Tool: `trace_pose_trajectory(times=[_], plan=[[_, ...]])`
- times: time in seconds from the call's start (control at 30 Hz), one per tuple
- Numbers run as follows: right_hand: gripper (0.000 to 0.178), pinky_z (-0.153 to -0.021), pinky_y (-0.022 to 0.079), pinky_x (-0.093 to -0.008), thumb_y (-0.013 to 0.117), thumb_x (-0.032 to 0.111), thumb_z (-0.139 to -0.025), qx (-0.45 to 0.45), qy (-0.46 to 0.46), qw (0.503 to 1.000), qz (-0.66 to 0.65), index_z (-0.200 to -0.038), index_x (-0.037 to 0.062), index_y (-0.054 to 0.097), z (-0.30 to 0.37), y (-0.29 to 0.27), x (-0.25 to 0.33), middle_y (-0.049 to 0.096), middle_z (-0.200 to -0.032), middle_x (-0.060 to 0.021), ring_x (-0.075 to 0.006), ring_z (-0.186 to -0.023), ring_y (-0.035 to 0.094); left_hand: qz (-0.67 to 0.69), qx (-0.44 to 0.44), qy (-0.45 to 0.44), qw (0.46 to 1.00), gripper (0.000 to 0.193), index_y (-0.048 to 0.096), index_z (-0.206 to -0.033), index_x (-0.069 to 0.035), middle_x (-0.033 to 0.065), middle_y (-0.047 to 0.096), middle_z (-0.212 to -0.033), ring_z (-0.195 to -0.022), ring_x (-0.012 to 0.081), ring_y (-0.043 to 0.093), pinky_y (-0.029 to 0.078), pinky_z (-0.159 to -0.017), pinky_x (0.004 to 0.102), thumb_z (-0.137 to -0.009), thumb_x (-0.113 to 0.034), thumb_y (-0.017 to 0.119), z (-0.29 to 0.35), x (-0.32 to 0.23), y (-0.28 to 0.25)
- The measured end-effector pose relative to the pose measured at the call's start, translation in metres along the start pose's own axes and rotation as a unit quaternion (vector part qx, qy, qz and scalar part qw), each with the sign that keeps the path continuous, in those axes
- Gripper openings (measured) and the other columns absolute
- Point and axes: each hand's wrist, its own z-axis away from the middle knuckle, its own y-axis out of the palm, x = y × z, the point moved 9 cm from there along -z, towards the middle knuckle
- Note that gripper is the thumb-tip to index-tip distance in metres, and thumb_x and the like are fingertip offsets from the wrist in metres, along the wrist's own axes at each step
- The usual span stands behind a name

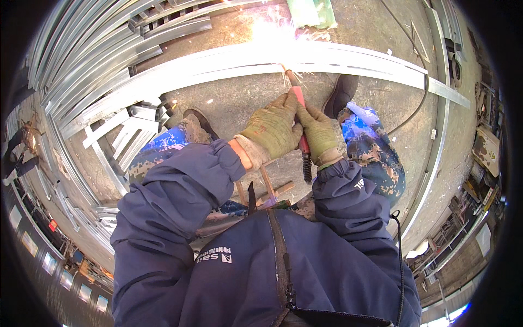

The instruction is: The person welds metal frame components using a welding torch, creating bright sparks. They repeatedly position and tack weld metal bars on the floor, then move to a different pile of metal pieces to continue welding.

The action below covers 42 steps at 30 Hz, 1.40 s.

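Both gloved hands, left hand (271, 129) and right hand (320, 132), fingers wrapped round red welding torch (301, 117) (sparks on steel beam (229, 62)).

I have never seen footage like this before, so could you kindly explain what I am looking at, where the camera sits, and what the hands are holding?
There is no machine here: this is a person at work, filmed by a wide fisheye camera worn on their head and looking down. That is why straight edges bend near the rim, and why the blue jacket sleeves come in from the bottom.

The left hand and right hand, both in greenish work gloves, together grip a red-handled welding torch. Its tip touches a long pale metal beam lying across the concrete floor, where bright sparks fly. More metal profiles are stacked to the upper left. The person's dark shoes and patterned trousers show beneath the hands.
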Motion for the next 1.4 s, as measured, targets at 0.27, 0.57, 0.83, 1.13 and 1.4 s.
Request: trace_pose_trajectory(times=[0.27,0.57,0.83,1.13,1.4], plan=[[0.043,-0.045,0.044,-0.0251,0.068,0.034,-0.104,-0.001,0.013,1.000,0.023,-0.134,0.0029,0.068,0.006,0.000,0.008,0.065,-0.076,0.0002,-0.0093,-0.052,0.056,-0.008,0.021,-0.015,1.000,0.079,0.034,-0.155,0.009,0.0314,0.049,-0.150,-0.133,0.0451,0.056,0.046,-0.112,0.0498,-0.094,-0.033,0.062,-0.002,0.000,0.002],[0.045,-0.040,0.043,-0.0260,0.069,0.038,-0.103,0.004,0.002,1.000,0.019,-0.133,0.0044,0.069,-0.006,-0.002,-0.004,0.063,-0.069,0.0001,-0.0108,-0.046,0.057,-0.027,0.037,-0.035,0.998,0.079,0.034,-0.156,0.008,0.0322,0.048,-0.151,-0.133,0.0459,0.056,0.045,-0.113,0.0496,-0.095,-0.035,0.061,0.001,-0.001,-0.001],[0.040,-0.059,0.049,-0.0221,0.068,0.029,-0.105,0.000,0.007,1.000,-0.006,-0.134,0.0019,0.068,-0.003,-0.001,0.001,0.071,-0.096,-0.0004,-0.0074,-0.072,0.061,-0.008,0.013,-0.008,1.000,0.077,0.035,-0.155,0.009,0.0309,0.050,-0.150,-0.136,0.0437,0.055,0.045,-0.113,0.0464,-0.095,-0.031,0.061,-0.003,-0.001,-0.003],[0.043,-0.039,0.044,-0.0260,0.068,0.037,-0.103,-0.012,-0.016,1.000,-0.003,-0.130,0.0042,0.069,-0.003,0.003,0.004,0.066,-0.072,-0.0016,-0.0111,-0.046,0.057,-0.026,-0.024,0.001,0.999,0.075,0.037,-0.153,0.009,0.0319,0.050,-0.149,-0.137,0.0440,0.053,0.045,-0.114,0.0461,-0.094,-0.031,0.062,0.000,0.001,-0.005],[0.041,-0.038,0.043,-0.0259,0.067,0.038,-0.104,0.003,0.003,1.000,0.025,-0.129,0.0061,0.070,-0.008,0.001,-0.002,0.063,-0.066,-0.0003,-0.0113,-0.043,0.056,-0.017,0.007,-0.017,1.000,0.076,0.039,-0.153,0.007,0.0318,0.051,-0.149,-0.135,0.0437,0.055,0.047,-0.112,0.0470,-0.094,-0.034,0.062,-0.002,0.003,-0.004]])
